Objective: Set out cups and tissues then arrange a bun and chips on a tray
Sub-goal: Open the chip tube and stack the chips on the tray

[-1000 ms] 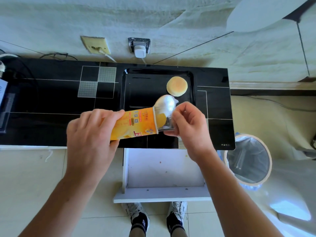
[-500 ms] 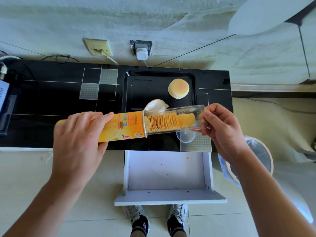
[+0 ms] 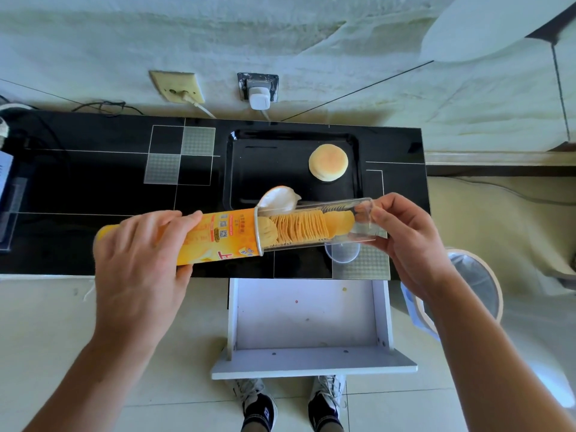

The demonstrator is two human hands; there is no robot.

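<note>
- Left hand [image 3: 140, 263] fingers clamped the chip can [image 3: 199, 241].
- Right hand [image 3: 405, 241] fingers pinched the clear sleeve [image 3: 339, 219]; best pulled level, over the tray [image 3: 249, 169].

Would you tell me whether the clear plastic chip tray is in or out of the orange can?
Partly out: the clear plastic chip tray projects from the orange can, its stacked chips exposed.

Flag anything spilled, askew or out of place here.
A few small crumbs or specks dot the open white drawer. A clear lid lies loose on the black countertop. Chips stay in the clear chip tray; nothing spilled.
</note>
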